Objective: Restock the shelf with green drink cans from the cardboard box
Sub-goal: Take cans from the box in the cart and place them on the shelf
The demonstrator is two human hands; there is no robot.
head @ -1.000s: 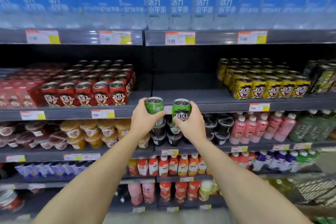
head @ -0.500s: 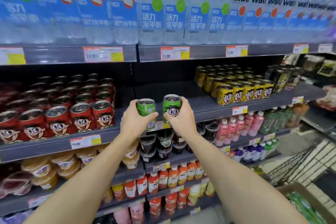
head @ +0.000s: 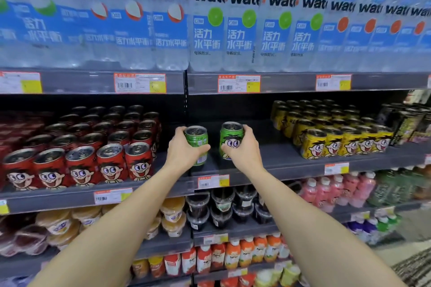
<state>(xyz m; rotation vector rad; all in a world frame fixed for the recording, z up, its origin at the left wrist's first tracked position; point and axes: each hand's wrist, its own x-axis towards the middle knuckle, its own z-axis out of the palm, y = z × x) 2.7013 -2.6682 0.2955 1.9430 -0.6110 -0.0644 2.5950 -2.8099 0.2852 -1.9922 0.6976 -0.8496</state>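
My left hand (head: 183, 149) grips a green drink can (head: 197, 140), its barcode side turned toward me. My right hand (head: 243, 147) grips a second green can (head: 229, 138) that shows a cartoon face. Both cans stand upright, side by side and a little apart, over the bare middle stretch of the grey shelf (head: 275, 158). Their bases look to be at or just above the shelf surface; I cannot tell whether they touch it. The cardboard box is out of view.
Red cartoon-face cans (head: 112, 163) fill the shelf to the left, yellow ones (head: 338, 142) to the right. Water bottles (head: 210, 25) line the shelf above. Cups, jelly tubs and small bottles fill the lower shelves. A floor mat (head: 415, 268) lies at the bottom right.
Both hands have carried the cans forward from in front of the shelf edge into the gap between the red and yellow cans. The cans have moved slightly apart.
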